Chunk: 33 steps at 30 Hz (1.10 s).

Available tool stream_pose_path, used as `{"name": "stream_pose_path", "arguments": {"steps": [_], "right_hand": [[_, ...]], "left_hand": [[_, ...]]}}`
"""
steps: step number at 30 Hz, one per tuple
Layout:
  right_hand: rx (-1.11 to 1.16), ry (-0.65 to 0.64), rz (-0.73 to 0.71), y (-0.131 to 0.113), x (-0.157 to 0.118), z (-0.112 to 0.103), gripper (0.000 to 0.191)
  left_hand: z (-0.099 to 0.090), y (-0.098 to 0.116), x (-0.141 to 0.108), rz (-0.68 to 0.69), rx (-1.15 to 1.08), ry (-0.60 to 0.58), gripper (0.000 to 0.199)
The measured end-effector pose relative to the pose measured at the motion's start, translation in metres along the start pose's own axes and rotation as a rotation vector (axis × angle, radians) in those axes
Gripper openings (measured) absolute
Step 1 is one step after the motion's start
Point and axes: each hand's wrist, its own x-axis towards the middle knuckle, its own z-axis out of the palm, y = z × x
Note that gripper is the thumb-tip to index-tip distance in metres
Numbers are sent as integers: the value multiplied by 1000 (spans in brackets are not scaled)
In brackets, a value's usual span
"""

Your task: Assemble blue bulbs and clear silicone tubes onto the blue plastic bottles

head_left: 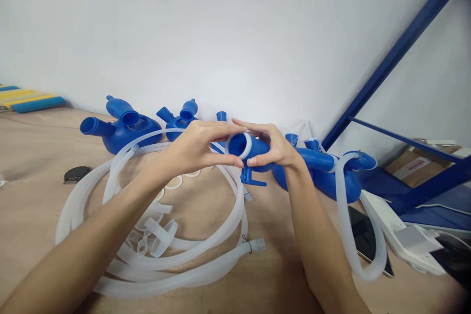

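Note:
My left hand and my right hand hold a blue plastic part between them, above the table. Its round open mouth faces me, with a white ring around the rim. Fingertips of my left hand press on the ring's top and lower edge. My right hand grips the neck just behind it. A small blue lever hangs below the mouth. Translucent hoses lie coiled on the table beneath my hands, with loose white rings and clear fittings inside the coil.
Blue vessels stand along the wall at the left. More blue vessels, one with a hose, are at the right. A phone, a white power strip and a blue frame are also at the right. A black disc lies left.

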Motion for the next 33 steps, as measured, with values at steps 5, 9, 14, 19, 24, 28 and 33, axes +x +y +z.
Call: {"name": "stream_pose_path", "arguments": {"steps": [5, 9, 14, 19, 24, 28, 33], "right_hand": [[140, -5, 70, 6, 5, 8, 119], [254, 50, 84, 26, 18, 19, 116], [-148, 366, 260, 100, 34, 39, 72], [-619, 272, 433, 153, 26, 67, 56], [-807, 237, 432, 154, 17, 70, 53], [-846, 231, 434, 151, 18, 64, 53], [-856, 267, 538, 155, 36, 64, 57]], "left_hand": [[-8, 5, 4, -182, -21, -71, 58], [-36, 3, 3, -368, 13, -131, 65], [-59, -26, -8, -694, 138, -472, 58], [-23, -72, -31, -1023, -104, -732, 61], [4, -94, -45, -1123, -194, -853, 66], [1, -107, -51, -1085, -79, -865, 71], [-3, -129, -63, -1021, 322, -888, 83]]}}
